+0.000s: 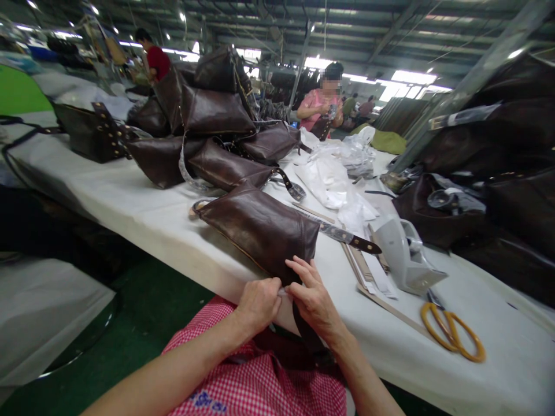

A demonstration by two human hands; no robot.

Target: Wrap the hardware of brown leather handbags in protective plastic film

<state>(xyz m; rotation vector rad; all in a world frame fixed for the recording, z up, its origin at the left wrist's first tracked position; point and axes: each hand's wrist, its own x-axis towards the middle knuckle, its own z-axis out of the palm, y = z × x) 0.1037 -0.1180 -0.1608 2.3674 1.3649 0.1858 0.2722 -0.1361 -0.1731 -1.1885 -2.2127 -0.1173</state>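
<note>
A dark brown leather bag (260,231) lies on the table's near edge, right in front of me. My left hand (259,304) is closed in a pinch at its near corner. Opposite it, my right hand (313,297) pinches with thumb and forefinger, its other fingers stretched against the bag's end. A small whitish piece of plastic wrap (282,292) shows between the two pinches. Below my right hand a dark strap (306,329) hangs off the edge toward my lap. Another strap (366,244), studded and partly wrapped in plastic, sticks out beyond the bag.
Several brown leather bags (217,110) are piled at the back left, and more dark bags (498,156) at the right. Yellow-handled scissors (453,332), a white tape dispenser (405,254) and crumpled plastic (329,176) lie on the white table (489,300). A co-worker (318,107) stands across.
</note>
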